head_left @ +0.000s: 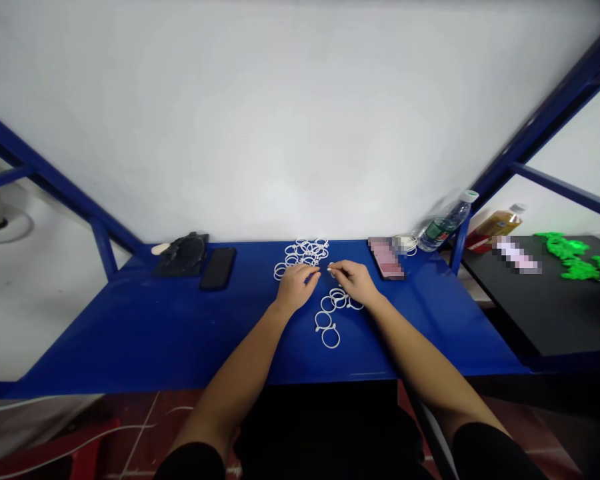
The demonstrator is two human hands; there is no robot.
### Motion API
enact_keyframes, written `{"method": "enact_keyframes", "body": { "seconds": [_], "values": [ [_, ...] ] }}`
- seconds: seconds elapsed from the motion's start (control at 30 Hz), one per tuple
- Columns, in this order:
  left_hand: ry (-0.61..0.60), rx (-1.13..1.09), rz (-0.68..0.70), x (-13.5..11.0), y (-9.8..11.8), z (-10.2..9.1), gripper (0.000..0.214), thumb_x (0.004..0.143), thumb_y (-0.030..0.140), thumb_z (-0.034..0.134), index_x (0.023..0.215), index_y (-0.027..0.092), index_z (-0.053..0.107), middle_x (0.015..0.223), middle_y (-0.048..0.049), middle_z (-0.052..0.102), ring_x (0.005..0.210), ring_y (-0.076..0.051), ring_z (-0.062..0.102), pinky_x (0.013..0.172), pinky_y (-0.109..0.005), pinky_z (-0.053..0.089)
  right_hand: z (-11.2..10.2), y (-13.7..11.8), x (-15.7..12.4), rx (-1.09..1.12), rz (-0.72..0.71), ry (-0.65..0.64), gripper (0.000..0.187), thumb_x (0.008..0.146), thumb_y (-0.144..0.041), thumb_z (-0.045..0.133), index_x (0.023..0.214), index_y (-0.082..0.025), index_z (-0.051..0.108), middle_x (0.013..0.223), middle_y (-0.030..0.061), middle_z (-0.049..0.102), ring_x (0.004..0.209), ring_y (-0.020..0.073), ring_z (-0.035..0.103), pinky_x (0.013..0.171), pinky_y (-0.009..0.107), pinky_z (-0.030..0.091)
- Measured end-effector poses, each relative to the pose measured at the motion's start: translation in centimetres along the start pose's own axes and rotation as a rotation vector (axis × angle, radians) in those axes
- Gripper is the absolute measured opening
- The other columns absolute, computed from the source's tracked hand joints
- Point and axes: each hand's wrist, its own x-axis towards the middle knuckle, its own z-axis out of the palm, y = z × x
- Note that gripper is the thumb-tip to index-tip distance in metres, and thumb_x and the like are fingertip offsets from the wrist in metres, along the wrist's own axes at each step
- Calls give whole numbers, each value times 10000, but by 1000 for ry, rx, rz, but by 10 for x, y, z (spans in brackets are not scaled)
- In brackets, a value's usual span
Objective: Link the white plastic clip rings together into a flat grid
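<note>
A heap of white plastic rings (306, 253) lies at the back of the blue table (145, 333), near the wall. Several more white rings (330, 319) lie in a loose chain closer to me. My left hand (296, 285) rests by the heap with its fingers curled toward the right hand. My right hand (354, 281) pinches a small white ring piece (331, 271) between its fingertips. The two hands almost meet above the near rings.
A black phone (218, 268) and a black bundle (182, 255) lie at the back left. A second phone (386, 259) and a plastic water bottle (445, 224) are at the back right. A black table with green parts (575, 257) stands to the right.
</note>
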Motion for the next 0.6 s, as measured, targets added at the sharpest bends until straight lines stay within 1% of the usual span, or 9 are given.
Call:
{"method": "enact_keyframes", "body": {
  "seconds": [0.07,0.13,0.2,0.27,0.33,0.4,0.43,0.5,0.6],
  "values": [
    [-3,104,-102,4,-12,-11,181,988,289,627,1079,222,769,1108,-85,754,1059,-243,686,984,-391,514,-7,8,0,-104,14,-6,172,1004,-261,602,1076,-234,756,1051,66,796,921,209,740,813,322,557],
    [-5,256,-265,6,-25,-22,217,956,318,668,1120,222,773,1217,-113,716,1129,-288,652,1015,-426,502,-12,16,0,-199,39,-50,169,994,-248,598,1061,-228,753,999,65,787,881,212,719,798,332,545],
    [-32,383,-408,5,-39,-31,308,923,364,705,1189,219,760,1313,-144,670,1182,-338,617,1019,-466,493,-14,22,0,-260,36,-107,141,964,-219,617,1004,-218,753,924,62,762,845,215,685,803,346,534],
    [-87,440,-492,3,-50,-36,374,917,423,706,1221,209,750,1322,-170,660,1193,-371,604,1000,-489,493,-12,28,1,-282,-7,-154,113,916,-173,646,940,-210,750,922,74,738,876,228,661,848,372,526],
    [-150,450,-534,2,-57,-37,399,930,467,678,1219,200,748,1263,-183,684,1159,-378,618,968,-489,500,-9,31,1,-281,-55,-188,100,879,-145,672,904,-205,747,1000,95,728,954,247,652,911,407,515],
    [-181,432,-552,1,-62,-36,391,946,472,652,1215,204,745,1206,-177,706,1116,-361,638,942,-465,504,-5,34,1,-273,-72,-204,80,868,-152,698,902,-204,747,1114,115,717,1055,271,645,971,445,498],
    [-181,417,-556,1,-64,-35,373,952,457,645,1212,209,743,1189,-170,714,1100,-347,646,934,-449,505,-3,35,1,-264,-72,-216,70,869,-160,708,907,-203,747,1150,119,713,1090,278,643,993,457,490],
    [-161,380,-569,1,-67,-33,320,955,405,638,1192,219,745,1160,-154,726,1073,-320,659,917,-417,506,0,35,0,-237,-65,-245,69,875,-167,718,928,-200,747,1155,118,721,1101,275,650,1012,465,484],
    [-98,314,-599,3,-70,-34,241,963,332,600,1095,221,768,1083,-130,746,1020,-294,674,888,-391,511,2,32,-2,-189,-47,-288,115,888,-166,718,996,-193,745,1081,100,747,1022,248,674,982,441,501]
  ]
}}
